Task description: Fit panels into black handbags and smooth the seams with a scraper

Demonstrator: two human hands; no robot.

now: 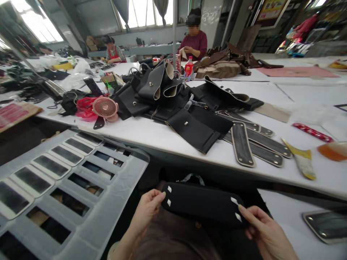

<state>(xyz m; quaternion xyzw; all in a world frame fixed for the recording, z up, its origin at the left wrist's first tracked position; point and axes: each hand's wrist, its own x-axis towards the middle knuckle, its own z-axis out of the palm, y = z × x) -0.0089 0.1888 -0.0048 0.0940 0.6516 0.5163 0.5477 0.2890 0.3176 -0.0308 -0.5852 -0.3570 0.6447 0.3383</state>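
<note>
A long black padded panel (202, 204) with rounded ends lies across my lap area, with two small white tabs near each end. My left hand (150, 207) pinches its left end between thumb and fingers. At the right end, my right hand (260, 225) grips the edge, with the thumb on top beside a white tab. Behind the panel's upper edge a clear-wrapped loop (192, 177) shows. What lies under the panel is mostly hidden in shadow.
Black leather bag pieces (189, 126) are heaped on the white table (130, 135), near a pink fan (105, 108) and dark oval strips (242, 144). A grey slotted tray (108, 202) holds panels at left. Another strip (326, 224) lies lower right. Two people sit beyond.
</note>
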